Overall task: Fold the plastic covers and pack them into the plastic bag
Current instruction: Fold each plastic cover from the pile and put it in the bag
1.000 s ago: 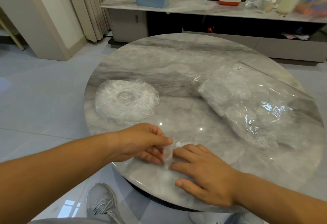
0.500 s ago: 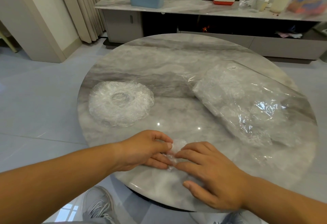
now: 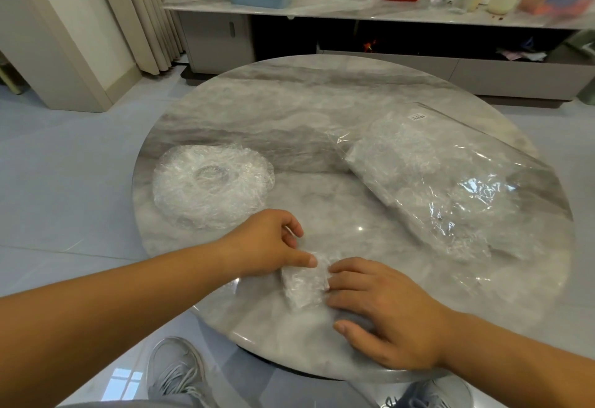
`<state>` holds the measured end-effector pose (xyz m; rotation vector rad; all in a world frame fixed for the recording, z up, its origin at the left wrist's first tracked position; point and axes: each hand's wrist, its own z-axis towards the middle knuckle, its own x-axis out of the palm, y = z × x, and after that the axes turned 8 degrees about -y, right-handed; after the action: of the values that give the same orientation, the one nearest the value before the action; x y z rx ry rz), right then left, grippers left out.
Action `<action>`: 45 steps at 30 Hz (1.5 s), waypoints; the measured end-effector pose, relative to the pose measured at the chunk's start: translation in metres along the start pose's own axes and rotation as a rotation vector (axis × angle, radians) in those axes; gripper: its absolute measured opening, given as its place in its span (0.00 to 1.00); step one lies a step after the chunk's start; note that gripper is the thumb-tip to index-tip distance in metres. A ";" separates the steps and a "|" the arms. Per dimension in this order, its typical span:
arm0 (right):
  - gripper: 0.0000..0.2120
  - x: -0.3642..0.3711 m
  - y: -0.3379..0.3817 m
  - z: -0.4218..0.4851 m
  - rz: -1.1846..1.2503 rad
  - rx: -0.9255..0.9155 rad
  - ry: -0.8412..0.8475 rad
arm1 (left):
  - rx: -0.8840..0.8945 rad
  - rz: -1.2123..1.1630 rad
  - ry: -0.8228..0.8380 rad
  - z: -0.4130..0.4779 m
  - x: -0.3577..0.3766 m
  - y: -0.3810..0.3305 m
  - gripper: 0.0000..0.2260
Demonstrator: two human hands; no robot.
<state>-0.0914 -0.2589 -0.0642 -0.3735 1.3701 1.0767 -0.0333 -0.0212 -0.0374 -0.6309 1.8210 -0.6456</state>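
Bright, even light; glare on table; wide-angle edge distortion.

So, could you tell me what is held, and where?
Folded cover, pinned flat: left hand pressing its far end, right hand touching its right edge.

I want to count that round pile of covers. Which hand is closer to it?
Left. The left hand is just by the near edge of the pile; the right hand is farther off, past the folded cover.
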 end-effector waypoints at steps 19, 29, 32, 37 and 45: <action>0.22 -0.029 0.001 0.028 1.388 0.978 -0.355 | -0.157 -0.691 0.158 -0.006 0.010 -0.012 0.05; 0.26 -0.023 0.001 0.021 0.996 0.831 -0.349 | -0.357 -0.774 0.387 -0.016 0.010 -0.017 0.19; 0.25 -0.024 0.001 0.010 0.649 0.584 -0.344 | -0.431 -0.884 0.478 -0.014 0.003 -0.013 0.22; 0.26 -0.018 0.002 -0.002 0.194 0.080 -0.302 | -0.436 -0.883 0.493 -0.007 0.000 -0.001 0.20; 0.22 -0.011 0.007 -0.005 0.193 0.029 -0.277 | -0.428 -0.977 0.514 -0.008 0.001 -0.005 0.07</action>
<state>-0.0986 -0.2632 -0.0531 -0.0662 1.1890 1.2162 -0.0403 -0.0250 -0.0324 -1.8319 2.0776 -1.1308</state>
